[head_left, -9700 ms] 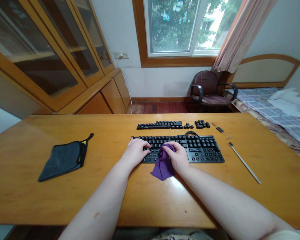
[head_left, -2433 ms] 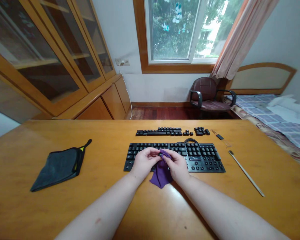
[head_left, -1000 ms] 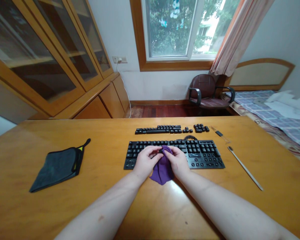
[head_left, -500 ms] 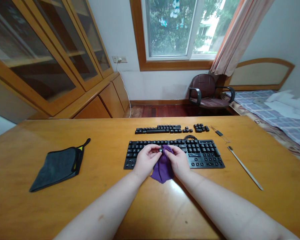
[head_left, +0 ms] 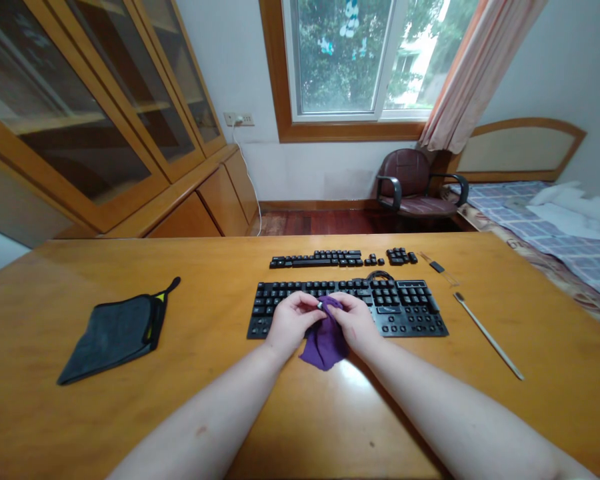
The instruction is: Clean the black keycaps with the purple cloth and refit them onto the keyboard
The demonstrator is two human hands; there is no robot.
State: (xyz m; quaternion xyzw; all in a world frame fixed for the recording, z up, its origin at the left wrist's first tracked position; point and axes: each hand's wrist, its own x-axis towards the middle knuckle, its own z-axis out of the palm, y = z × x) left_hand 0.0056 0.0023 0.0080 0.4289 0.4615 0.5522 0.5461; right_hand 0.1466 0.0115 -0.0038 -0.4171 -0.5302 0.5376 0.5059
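Over the middle of a black keyboard (head_left: 410, 307), my two hands meet. My left hand (head_left: 291, 325) is closed, pinching a small keycap (head_left: 321, 305) between thumb and fingertips. A purple cloth (head_left: 325, 348) is bunched in my closed right hand (head_left: 358, 324), its top pressed against the keycap and its lower part hanging down in front of the keyboard. Several key positions at the keyboard's lower right have no caps on them. My hands and the cloth hide the lower middle of the keyboard.
Loose black keycaps (head_left: 315, 259) lie in rows behind the keyboard. To the right are a wire keycap puller (head_left: 437, 267) and a long thin brush (head_left: 490, 337). A folded grey cloth (head_left: 115, 333) lies on the left of the wooden table (head_left: 190, 427).
The keycap has turned in my fingers and now shows a lighter side. The purple cloth has shifted slightly, and its hanging end sits a little lower.
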